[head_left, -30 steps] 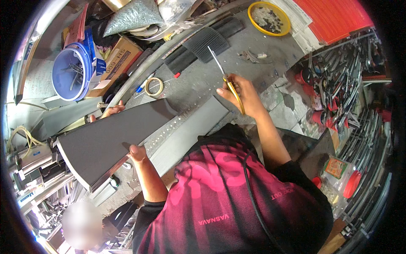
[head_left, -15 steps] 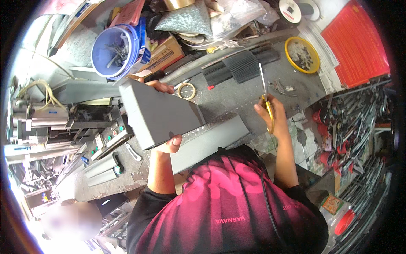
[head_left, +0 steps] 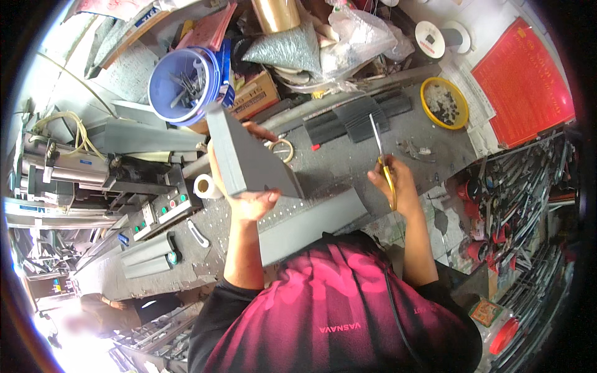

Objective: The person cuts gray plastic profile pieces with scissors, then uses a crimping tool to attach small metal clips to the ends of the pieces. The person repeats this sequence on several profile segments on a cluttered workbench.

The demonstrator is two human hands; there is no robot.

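My left hand [head_left: 254,204] is closed around a thick, flat grey slab [head_left: 256,163], tilted up above the bench; its thumb lies on the near edge, and other fingers show at the far edge. My right hand [head_left: 404,186] holds scissors with yellow handles [head_left: 388,176], their blades pointing away from me and looking closed. Beyond the blades lies a black pleated sheet [head_left: 362,118] on dark strips. A ring of tape [head_left: 284,149] sits partly behind the slab. Nearer to me, a long grey panel [head_left: 323,221] rests on the bench.
A blue bucket of tools [head_left: 159,110], a yellow bowl of small parts [head_left: 461,119] and plastic bags [head_left: 357,40] stand along the back. Left are a white roll [head_left: 208,186], a grey-handled cutter [head_left: 198,234] and a machine with buttons [head_left: 173,206]. Another person [head_left: 118,314] is at lower left.
The slab has turned in my left hand, showing its broad face more narrowly and its thick edge more. The scissors have shifted slightly left. The white roll has come into sight.
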